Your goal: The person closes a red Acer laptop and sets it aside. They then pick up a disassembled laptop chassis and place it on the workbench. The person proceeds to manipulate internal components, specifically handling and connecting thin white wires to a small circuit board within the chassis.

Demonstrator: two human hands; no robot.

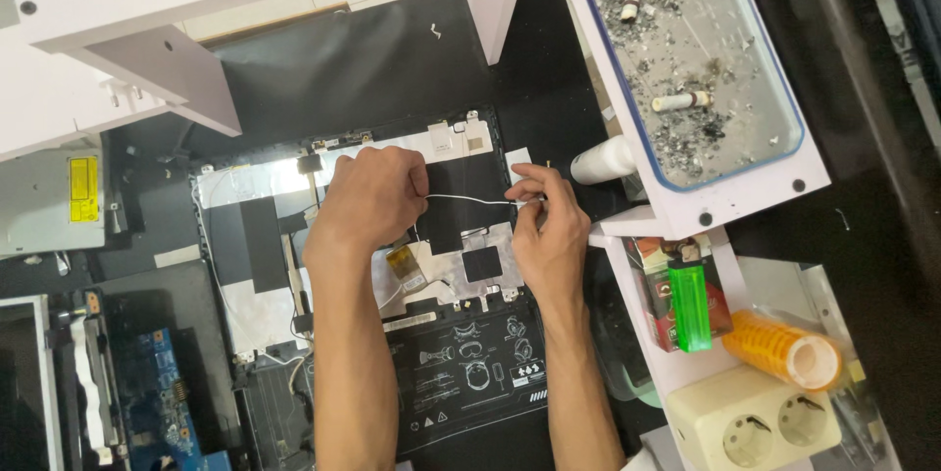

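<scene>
While your left hand (374, 198) and right hand (547, 226) each pinch an end of the thin white cable (469, 199), it stretches taut between them above the opened laptop lid (250, 265) on the counter (392, 59).

2 hands (372, 198), 1 white wire (469, 199), 1 green lighter (690, 306), 1 double socket (753, 422).

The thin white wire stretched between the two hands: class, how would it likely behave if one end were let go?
The white wire looks very thin, so probably floppy and light. It runs straight only because the left hand and right hand pull it taut. It likely snaps if tugged hard.
</scene>
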